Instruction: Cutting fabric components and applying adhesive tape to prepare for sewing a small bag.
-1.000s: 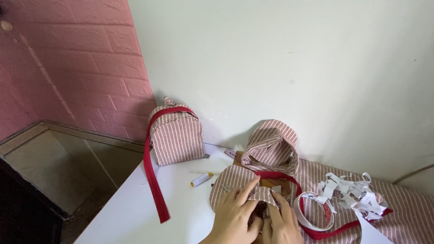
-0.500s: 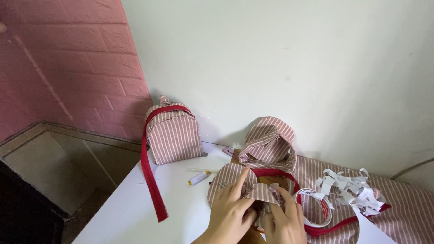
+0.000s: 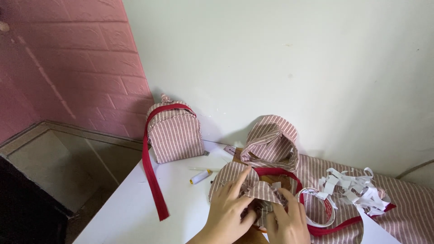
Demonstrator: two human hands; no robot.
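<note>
wall left: pink brick wall (image 3: 58, 68); meets a pale plaster wall (image 3: 280, 58) at the corner
table: white table (image 3: 131, 212); runs from bottom left toward the right edge
finished pouch: small striped pouch (image 3: 175, 133) standing upright against the plaster wall; red zipper tape (image 3: 151, 180) arcs over its top and trails down across the table, loose end near the front edge
marker: white marker with yellow cap (image 3: 200, 176) lying flat; between the standing pouch and the hands; touching neither
left hand: left hand (image 3: 230, 212) fingers spread, pressing down on a folded striped fabric piece (image 3: 235, 178); thumb side pinching the fold
right hand: right hand (image 3: 289, 221) just beside the left, touching it; fingers curled onto the same fabric; grip detail partly hidden by the cloth
work piece location: low centre of the table, under both hands; red zipper edge runs off it to the right
second pouch: half-formed striped shell (image 3: 271, 142) behind the hands; open and slumped, near the wall
tape roll: clear tape roll (image 3: 318, 208) just right of the right hand
scraps: heap of white paper strips (image 3: 350, 187) on the striped cloth sheet (image 3: 407, 208) at far right
</note>
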